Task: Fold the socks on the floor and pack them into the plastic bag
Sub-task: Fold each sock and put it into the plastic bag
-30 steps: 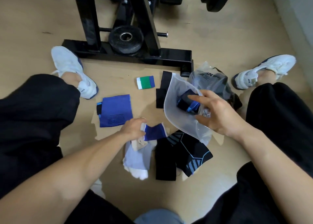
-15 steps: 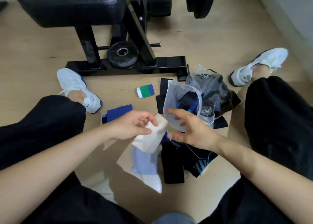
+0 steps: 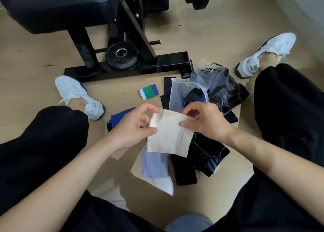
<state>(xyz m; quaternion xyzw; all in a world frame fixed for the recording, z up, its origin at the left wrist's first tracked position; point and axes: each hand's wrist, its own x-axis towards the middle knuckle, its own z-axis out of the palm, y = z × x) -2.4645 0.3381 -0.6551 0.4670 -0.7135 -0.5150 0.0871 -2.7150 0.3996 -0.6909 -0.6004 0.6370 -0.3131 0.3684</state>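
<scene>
Left hand: we are seeing it [image 3: 133, 126] at centre frame, pinching the left edge of the cream sock [image 3: 168, 133] between thumb and curled fingers.
Right hand: we are noting it [image 3: 208, 121] just right of centre, gripping the sock's upper right edge, thumb on the near face.
Cream sock: it is hanging in the air between the two hands, spread nearly flat, with its lower edge drooping free.
Plastic bag: we are placing it [image 3: 178, 93] right of centre, just above the right hand. It is lying on the floor [image 3: 219, 30] with its mouth gaping, and a dark sock with blue trim [image 3: 193, 97] is sitting inside.
Second bag: a clear bag [image 3: 219, 84] with dark contents is resting against the first one, toward the upper right.
Below the hands: a pale blue and white sock [image 3: 154, 168] is lying beside black socks with blue stripes [image 3: 208, 154].
Left of centre: a royal blue sock [image 3: 120, 117] is partly hiding behind the left hand.
Above centre: a small green, white and blue folded sock [image 3: 149, 91] is lying on its own.
Top of frame: a black bench frame [image 3: 126, 68] is carrying a weight plate [image 3: 121, 54].
</scene>
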